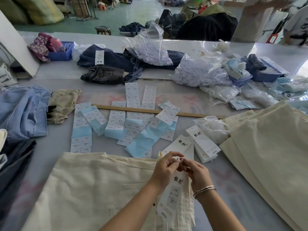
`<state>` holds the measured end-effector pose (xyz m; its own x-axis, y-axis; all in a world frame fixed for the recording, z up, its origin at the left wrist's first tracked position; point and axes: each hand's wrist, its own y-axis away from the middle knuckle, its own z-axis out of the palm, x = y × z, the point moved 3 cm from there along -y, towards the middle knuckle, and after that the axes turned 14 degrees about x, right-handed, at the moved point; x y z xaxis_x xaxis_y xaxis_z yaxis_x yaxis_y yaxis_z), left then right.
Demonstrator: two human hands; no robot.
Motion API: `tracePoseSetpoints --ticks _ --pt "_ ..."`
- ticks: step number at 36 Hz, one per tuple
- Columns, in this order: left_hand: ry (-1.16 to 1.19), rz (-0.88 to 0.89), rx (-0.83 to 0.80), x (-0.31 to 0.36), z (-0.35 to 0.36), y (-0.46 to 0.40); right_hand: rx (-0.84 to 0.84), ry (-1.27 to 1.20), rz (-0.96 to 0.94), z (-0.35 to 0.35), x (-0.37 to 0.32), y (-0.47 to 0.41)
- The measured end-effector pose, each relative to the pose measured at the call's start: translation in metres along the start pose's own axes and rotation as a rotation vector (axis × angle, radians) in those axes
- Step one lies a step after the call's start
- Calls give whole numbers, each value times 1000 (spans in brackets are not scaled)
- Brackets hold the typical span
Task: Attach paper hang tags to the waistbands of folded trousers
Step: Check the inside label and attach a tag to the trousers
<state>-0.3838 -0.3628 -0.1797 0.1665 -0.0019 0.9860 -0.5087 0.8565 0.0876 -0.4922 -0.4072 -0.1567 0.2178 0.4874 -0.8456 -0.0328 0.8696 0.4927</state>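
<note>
Several blue garments [23, 112] lie heaped at the table's left edge, with sticker sheets [116, 120] spread beside a wooden ruler [150, 111] mid-table. Cream trousers [93, 185] lie folded nearest the camera. Over their waistband the left hand [164, 169] and right hand [197, 173] meet, fingertips curled and pinching the top of a paper hang tag [173, 195]. Further right sit spare tags [202, 144] and a stack of cream trousers [266, 155]
</note>
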Motion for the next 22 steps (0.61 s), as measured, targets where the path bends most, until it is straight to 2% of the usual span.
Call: tracePoseSetpoints --ticks 12,22 --pt "-26 -3 -10 -2 1 -1 -27 85 -63 -1 -1 1" --pt "-289 16 -101 7 6 -8 -79 415 -274 -5 -11 -7"
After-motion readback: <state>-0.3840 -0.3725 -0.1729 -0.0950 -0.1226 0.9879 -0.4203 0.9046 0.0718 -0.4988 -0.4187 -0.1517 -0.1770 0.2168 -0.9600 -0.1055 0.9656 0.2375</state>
